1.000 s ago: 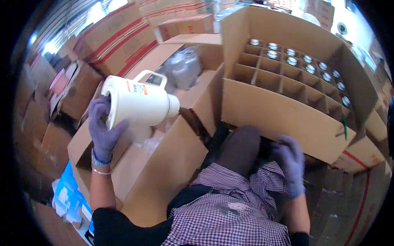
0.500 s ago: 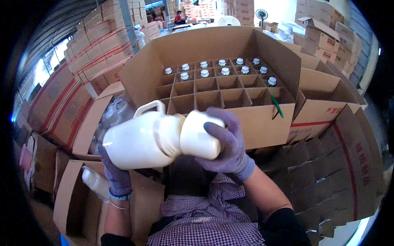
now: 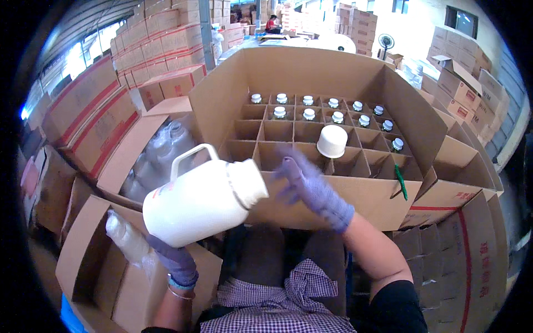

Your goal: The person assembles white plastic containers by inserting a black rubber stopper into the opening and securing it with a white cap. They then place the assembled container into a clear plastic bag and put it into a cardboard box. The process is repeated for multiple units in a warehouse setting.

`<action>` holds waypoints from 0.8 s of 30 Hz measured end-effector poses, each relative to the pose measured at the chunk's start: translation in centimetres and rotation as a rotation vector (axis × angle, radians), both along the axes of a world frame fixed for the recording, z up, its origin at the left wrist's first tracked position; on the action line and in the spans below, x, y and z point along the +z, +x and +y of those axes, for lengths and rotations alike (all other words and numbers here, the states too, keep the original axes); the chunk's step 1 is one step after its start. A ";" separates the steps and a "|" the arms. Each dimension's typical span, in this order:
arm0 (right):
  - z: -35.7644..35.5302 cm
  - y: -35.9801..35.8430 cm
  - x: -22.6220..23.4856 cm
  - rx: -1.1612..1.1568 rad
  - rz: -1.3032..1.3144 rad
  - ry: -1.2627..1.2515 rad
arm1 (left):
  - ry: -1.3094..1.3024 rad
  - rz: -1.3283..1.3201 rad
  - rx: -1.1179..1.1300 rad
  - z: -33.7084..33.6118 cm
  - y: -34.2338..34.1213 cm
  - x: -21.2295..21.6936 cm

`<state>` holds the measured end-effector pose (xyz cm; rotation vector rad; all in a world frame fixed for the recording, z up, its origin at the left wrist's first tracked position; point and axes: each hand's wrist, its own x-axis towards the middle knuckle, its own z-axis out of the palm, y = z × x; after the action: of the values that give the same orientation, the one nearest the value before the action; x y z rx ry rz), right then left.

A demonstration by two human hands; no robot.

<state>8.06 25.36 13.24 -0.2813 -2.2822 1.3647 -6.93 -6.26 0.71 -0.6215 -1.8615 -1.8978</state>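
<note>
One glossy white jug [image 3: 194,204], tilted, looped handle [image 3: 191,151]

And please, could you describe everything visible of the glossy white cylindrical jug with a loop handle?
The glossy white cylindrical jug looks plastic, with a faint reddish mark on its body. A squared white loop handle stands on its upper side, and a narrower white neck forms one end; its opening is not visible. It is held tilted, base lower left, neck right and slightly higher. The purple-gloved left hand supports it near the base.
</note>
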 end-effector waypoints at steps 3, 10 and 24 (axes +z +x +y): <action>-3.2 2.3 0.9 0.201 -0.226 -0.406 | -0.210 0.147 0.003 -0.9 -0.1 -1.7; -3.1 6.3 2.0 0.433 0.307 1.114 | 0.133 -0.249 -0.530 0.6 -0.3 0.0; -4.8 18.3 -4.1 -0.226 0.296 0.724 | -0.068 -0.076 -0.628 10.6 5.3 6.0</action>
<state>26.39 20.54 9.16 -0.0803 -2.2344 0.3832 -1.64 4.36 6.75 -1.2937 -1.9313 -2.2551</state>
